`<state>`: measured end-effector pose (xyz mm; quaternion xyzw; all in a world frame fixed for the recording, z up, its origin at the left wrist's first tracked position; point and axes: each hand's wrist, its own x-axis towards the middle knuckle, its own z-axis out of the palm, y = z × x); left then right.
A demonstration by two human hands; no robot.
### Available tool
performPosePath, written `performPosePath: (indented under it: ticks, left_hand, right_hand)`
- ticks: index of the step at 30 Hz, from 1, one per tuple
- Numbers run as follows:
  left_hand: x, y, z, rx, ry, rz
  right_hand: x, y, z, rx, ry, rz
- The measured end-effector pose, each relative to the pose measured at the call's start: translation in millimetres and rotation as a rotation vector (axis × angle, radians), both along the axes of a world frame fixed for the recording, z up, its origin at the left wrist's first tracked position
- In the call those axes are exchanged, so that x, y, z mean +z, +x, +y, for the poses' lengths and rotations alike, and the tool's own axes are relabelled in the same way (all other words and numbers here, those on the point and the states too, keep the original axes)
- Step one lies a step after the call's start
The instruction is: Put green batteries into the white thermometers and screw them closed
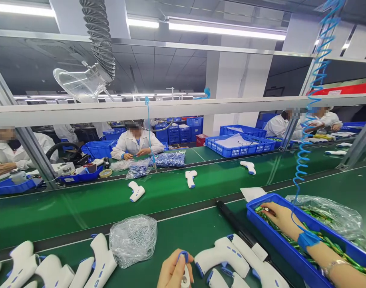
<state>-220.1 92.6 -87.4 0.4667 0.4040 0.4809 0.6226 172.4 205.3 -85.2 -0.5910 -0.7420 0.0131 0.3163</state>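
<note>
My left hand (172, 271) at the bottom middle is closed around a white thermometer gun (185, 276) with a blue trigger part showing above my fingers. My right hand (279, 217) reaches into a blue bin (271, 236) at the right, fingertips on the small green circuit boards (335, 246) that fill it. A blue strap (307, 239) circles my right wrist, with a blue coiled cord (303, 160) rising from it. Other white gun housings (221, 254) lie just right of my left hand.
More white housings (102, 262) lie at the bottom left beside a clear bag of small parts (133, 239). Single guns (136, 191) ride the green conveyor (81, 208). People in white coats (136, 145) sit across it with blue crates (239, 146). A clear bag (329, 214) sits behind my bin.
</note>
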Motion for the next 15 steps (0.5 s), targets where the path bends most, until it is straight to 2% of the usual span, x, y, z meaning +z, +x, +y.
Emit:
performPosePath:
  ticks: [3, 7, 9, 11, 13, 15]
  left_hand:
    - [9.1, -0.2, 0.5, 0.068, 0.006, 0.029]
    - [12.1, 6.2, -1.1, 0.085, 0.097, 0.153]
    - [11.9, 9.1, -3.8, 0.08, 0.144, 0.229]
    - [11.4, 10.9, -7.0, 0.075, 0.156, 0.276]
    - [10.1, 11.3, -9.7, 0.051, 0.156, 0.279]
    - [7.3, 10.6, -11.1, 0.014, 0.16, 0.241]
  right_hand:
    - [22.5, -24.1, -11.8, -0.055, 0.04, 0.104]
    - [55.4, -88.8, -43.3, -0.024, 0.071, 0.256]
    - [67.2, -127.7, -65.6, 0.077, 0.061, 0.334]
    - [73.0, -162.4, -87.1, 0.225, 0.085, 0.514]
    - [73.3, -188.4, -103.2, 0.357, 0.076, 0.635]
    - [71.2, -205.5, -112.1, 0.469, 0.002, 0.653]
